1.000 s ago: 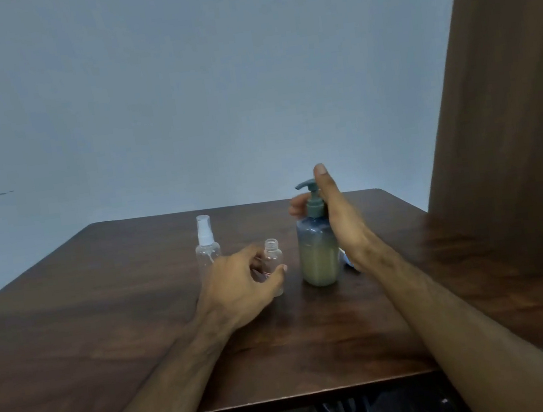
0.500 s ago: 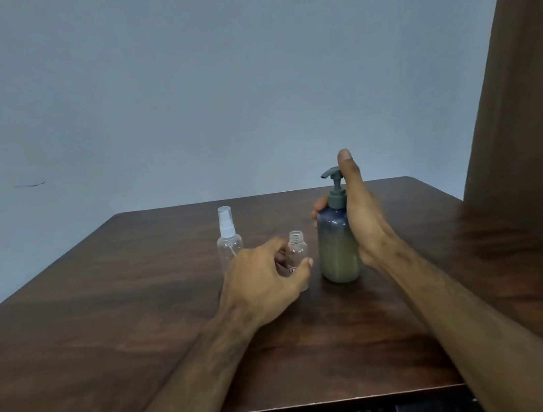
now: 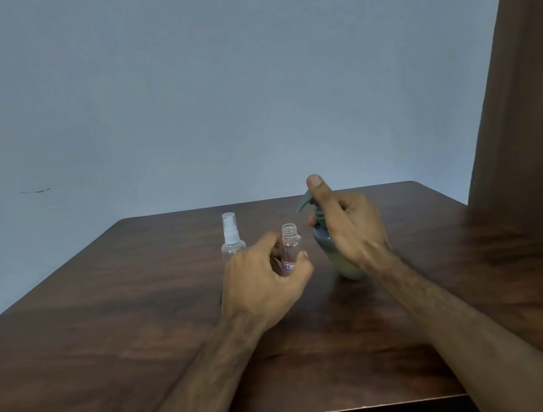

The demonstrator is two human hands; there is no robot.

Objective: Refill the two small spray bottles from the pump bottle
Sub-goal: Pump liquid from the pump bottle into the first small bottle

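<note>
A plain room, likely domestic (dark wooden table (image 3: pixel 109 348), bare blue-grey wall (image 3: pixel 177 80), brown curtain (image 3: pixel 532 102)).

On a dark brown wooden table (image 3: pixel 109 348), the left hand (image 3: pixel 263 283) curls thumb & fingers round a small clear plastic bottle w/ open threaded neck (image 3: pixel 290 244), upright, label near its base. Just behind-left stands a 2nd small clear spray bottle w/ white nozzle & clear cap (image 3: pixel 231 237). The right hand (image 3: pixel 349 226) wraps the grey-green pump bottle (image 3: pixel 343 267), thumb up beside the pump head; the bottle looks tilted. Grey-blue wall (image 3: pixel 211 75) behind, brown curtain (image 3: pixel 526 103) at right.
</note>
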